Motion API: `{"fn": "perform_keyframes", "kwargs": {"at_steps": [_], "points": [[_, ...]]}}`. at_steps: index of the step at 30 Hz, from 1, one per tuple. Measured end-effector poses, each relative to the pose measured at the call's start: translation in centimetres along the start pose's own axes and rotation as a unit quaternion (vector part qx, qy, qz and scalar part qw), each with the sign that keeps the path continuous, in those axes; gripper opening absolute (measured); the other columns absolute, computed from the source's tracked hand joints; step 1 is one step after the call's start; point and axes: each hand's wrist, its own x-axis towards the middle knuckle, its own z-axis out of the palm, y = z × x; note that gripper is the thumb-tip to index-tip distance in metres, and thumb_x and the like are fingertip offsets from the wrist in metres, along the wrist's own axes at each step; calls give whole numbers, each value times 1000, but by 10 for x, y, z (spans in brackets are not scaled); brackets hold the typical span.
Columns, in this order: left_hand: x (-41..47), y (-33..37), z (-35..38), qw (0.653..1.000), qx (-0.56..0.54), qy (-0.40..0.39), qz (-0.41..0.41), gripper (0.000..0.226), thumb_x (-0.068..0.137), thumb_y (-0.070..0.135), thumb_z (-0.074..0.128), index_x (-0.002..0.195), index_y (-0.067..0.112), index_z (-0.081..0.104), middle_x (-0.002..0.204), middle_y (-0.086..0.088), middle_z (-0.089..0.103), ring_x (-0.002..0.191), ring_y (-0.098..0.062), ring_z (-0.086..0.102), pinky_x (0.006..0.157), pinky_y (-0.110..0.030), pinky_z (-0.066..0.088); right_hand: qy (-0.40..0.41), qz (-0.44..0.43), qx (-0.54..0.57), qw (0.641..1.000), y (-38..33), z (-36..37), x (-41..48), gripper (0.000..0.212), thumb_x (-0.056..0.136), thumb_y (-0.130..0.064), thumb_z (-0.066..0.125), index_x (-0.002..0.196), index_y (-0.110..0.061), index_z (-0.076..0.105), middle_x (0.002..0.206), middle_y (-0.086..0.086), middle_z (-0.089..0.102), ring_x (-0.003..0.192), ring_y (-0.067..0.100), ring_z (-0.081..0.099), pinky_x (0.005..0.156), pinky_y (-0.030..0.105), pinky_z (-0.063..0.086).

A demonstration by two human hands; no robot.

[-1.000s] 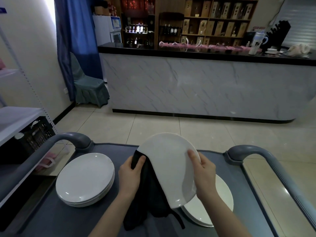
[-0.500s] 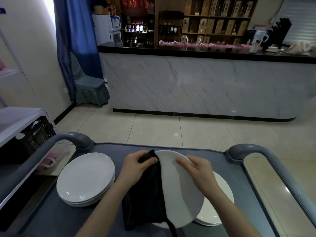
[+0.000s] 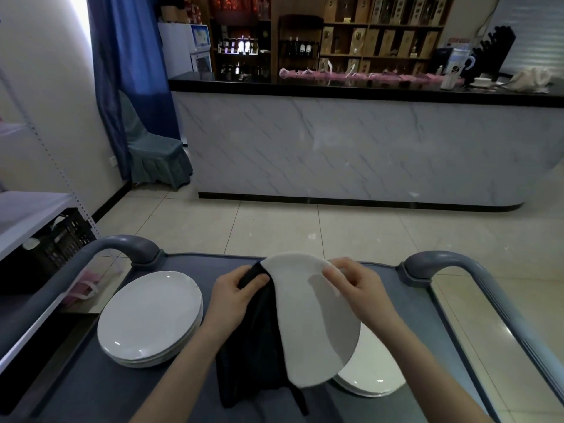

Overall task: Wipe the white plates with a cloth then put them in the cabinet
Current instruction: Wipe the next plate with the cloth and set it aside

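The white plate [image 3: 317, 325] is held tilted above the grey cart [image 3: 409, 303]. The right hand [image 3: 357, 288] pinches its far rim, and the left hand [image 3: 235, 297] grips the black cloth [image 3: 256, 340] against its left edge. The plate is probably stiff, smooth and breakable, so holding it at the rim seems safest.

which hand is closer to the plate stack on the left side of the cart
Left. The left hand, gripping the black cloth, is just right of the stack; the right hand holds the lifted plate farther right.
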Motion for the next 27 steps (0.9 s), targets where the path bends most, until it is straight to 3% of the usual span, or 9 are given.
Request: {"fn": "perform_keyframes", "kwargs": {"at_steps": [3,7,9,12,16,19,22,25,27], "points": [[5,8,6,990,81,-108,51,21,85,16,74,69,25,66,62,13,61,60,2,52,60,-16,41,-106,-42,-128,985,-4,7,9,22,94,-45,60,82,-28,65,75,-8,65,71,3,56,65,21,42],[2,0,11,989,82,-117,45,25,86,19,73,66,32,65,60,14,58,59,2,49,58,-14,39,-100,-74,-116,985,2,14,6,30,96,-42,59,78,-18,64,74,-1,62,66,5,51,63,24,38],[-1,-5,11,994,68,-83,35,25,87,20,72,69,34,66,62,13,60,59,2,50,58,-13,39,-61,-64,-66,994,5,14,3,22,95,-37,62,79,-23,69,75,-6,66,67,4,55,63,18,40],[-8,-13,8,999,21,27,-2,18,89,25,70,74,33,67,69,14,68,63,1,59,60,-15,45,67,3,32,997,11,19,-3,26,95,-35,63,75,-18,69,67,-1,61,61,5,49,57,17,37],[-20,-23,11,988,-43,107,-106,12,91,36,66,81,30,69,81,5,74,85,-19,70,76,-42,57,182,96,173,963,17,34,-14,35,97,-38,58,73,-13,63,61,-6,53,56,7,45,49,12,36],[-17,-20,5,992,-17,95,-76,11,90,29,69,80,23,70,80,1,74,81,-20,69,78,-47,55,144,69,128,979,16,28,-12,28,98,-37,57,74,-26,67,62,-9,59,55,0,49,51,9,38],[-6,-9,-2,998,36,43,4,16,84,28,75,73,22,66,70,6,69,65,-5,58,66,-31,49,55,-6,42,998,9,14,-2,32,98,-32,60,66,-34,61,57,-16,53,54,-2,45,52,11,35],[4,6,2,989,105,-82,61,23,80,25,79,66,32,62,61,15,60,59,3,50,58,-14,39,-65,-67,-66,993,1,19,5,25,96,-35,62,71,-36,62,62,-19,57,59,-3,49,57,13,36],[8,11,7,982,132,-114,78,27,79,24,80,64,36,61,60,18,58,58,4,50,59,-11,38,-80,-81,-79,990,0,23,7,24,95,-36,63,71,-35,64,66,-21,61,63,-4,53,60,12,38]]}}
